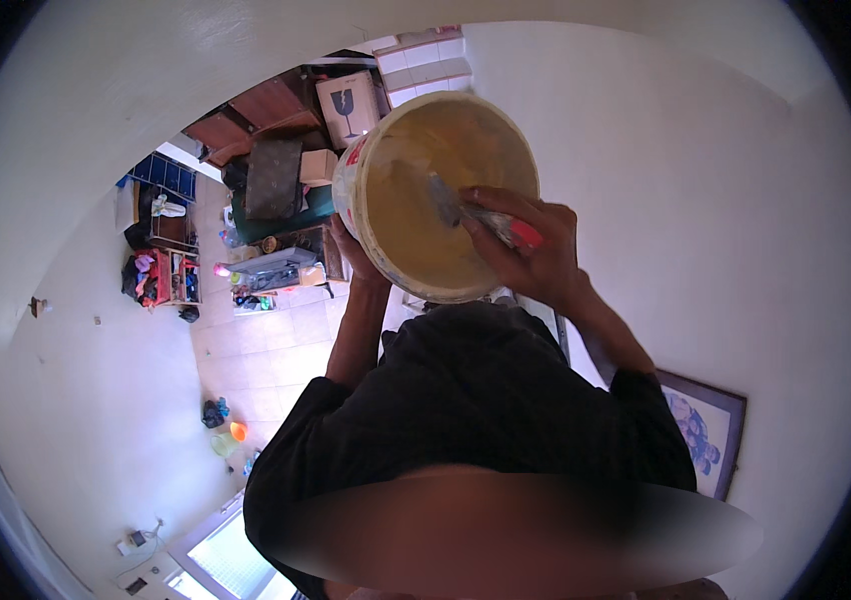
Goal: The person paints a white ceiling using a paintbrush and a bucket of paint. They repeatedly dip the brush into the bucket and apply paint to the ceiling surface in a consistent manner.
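Observation:
A round white bucket (347, 190) with a smeared rim is held up in front of my chest, tilted so that its inside faces me. A yellowish-tan coating covers the inside. My left hand (355, 254) supports the bucket from its lower left side; most of its fingers are hidden behind the wall. Over the bucket's mouth, my right hand (536, 245) grips a putty knife (444, 200) by its handle, which has a red end. The grey blade points left into the bucket. Whether it touches the inside I cannot tell.
Far below on the tiled floor stand a cardboard box (348, 105), brown furniture (271, 105) and a cluttered low table (281, 270). A shelf with red items (161, 278) is by the left wall. A framed picture (703, 430) hangs on the right wall; the ceiling is close.

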The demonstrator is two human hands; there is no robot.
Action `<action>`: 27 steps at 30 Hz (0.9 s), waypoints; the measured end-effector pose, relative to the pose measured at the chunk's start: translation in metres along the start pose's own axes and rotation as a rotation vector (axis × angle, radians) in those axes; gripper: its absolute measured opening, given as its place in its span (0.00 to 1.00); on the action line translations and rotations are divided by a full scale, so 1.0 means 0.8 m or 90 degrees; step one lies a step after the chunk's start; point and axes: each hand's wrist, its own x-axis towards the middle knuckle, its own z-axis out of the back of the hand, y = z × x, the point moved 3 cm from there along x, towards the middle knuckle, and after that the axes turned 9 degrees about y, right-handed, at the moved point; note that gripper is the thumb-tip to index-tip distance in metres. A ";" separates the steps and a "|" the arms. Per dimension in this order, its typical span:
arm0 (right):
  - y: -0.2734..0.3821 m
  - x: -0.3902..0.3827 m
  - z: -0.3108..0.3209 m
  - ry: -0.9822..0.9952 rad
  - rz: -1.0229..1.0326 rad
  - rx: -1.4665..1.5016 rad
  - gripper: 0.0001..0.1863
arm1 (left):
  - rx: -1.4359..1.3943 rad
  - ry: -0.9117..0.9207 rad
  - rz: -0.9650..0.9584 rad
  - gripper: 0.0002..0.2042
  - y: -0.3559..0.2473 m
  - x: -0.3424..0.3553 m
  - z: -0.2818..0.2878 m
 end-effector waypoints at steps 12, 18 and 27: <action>-0.037 0.037 -0.046 0.398 -0.143 -0.267 0.15 | -0.075 -0.039 0.120 0.37 0.022 -0.015 0.001; -0.049 0.026 -0.043 0.386 -0.157 0.005 0.13 | 0.147 -0.133 0.107 0.37 0.023 -0.035 -0.010; -0.055 0.044 0.041 0.054 -0.315 0.511 0.12 | -0.023 0.010 0.073 0.42 0.043 0.001 0.018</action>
